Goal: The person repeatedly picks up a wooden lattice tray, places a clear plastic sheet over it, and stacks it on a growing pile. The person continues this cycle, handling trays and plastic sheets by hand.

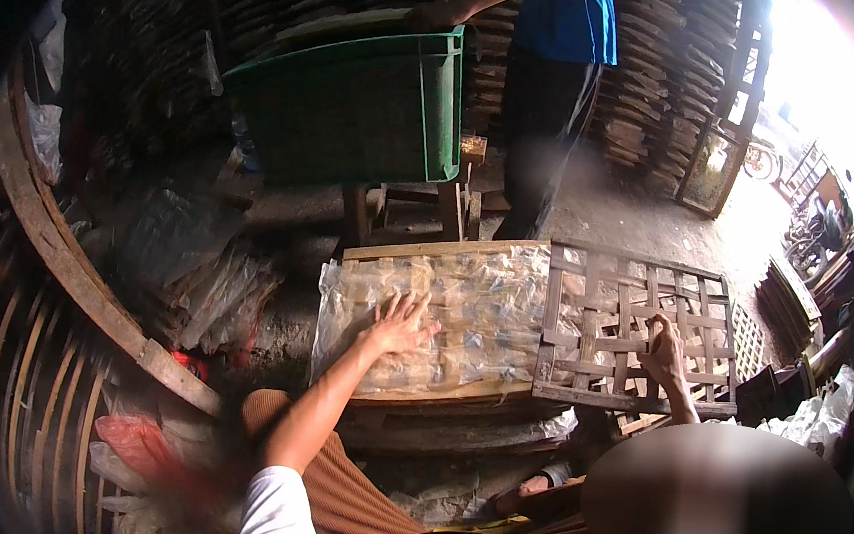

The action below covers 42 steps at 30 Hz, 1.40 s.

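Observation:
My left hand (404,325) lies with fingers spread on a crinkled clear plastic sheet (473,316). The sheet covers a light wooden-edged tray (448,251) on top of a low stack. To its right is a darker woven slat rack (611,327), tilted and overlapping the tray's right edge. My right hand (663,354) grips that rack by its lattice, with the thumb and fingers bent around a slat. What the plastic covers is hard to make out beyond the tray's slats.
A person in a blue shirt (572,22) stands across from me, one hand on a large green crate (344,110) on a wooden stand. Stacked trays (656,94) line the back. Loose plastic (147,451) lies at left beside a curved wooden edge (76,264).

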Tool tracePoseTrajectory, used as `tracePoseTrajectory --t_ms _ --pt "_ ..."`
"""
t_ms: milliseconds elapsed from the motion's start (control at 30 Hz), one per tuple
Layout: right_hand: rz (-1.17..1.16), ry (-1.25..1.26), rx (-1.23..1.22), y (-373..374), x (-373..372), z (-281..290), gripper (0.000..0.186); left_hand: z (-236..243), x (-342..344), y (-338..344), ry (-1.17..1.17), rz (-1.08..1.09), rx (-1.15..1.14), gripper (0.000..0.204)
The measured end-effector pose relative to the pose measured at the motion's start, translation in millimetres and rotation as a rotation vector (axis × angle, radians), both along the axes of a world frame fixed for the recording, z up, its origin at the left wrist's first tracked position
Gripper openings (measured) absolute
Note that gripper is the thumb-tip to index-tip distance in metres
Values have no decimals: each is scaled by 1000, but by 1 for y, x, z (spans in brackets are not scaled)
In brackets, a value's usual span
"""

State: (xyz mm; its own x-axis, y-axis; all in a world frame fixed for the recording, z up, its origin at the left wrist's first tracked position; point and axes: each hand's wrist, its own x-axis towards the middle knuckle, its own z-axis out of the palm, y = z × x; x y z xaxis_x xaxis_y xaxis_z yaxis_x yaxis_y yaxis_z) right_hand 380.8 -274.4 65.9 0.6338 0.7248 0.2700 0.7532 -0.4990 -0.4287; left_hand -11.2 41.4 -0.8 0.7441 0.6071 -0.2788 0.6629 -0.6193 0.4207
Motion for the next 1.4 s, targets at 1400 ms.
tracePoseTrajectory --t_ms 1400 --pt "501 -74 -188 218 -237 -39 67 36 -120 66 -96 675 -513 82"
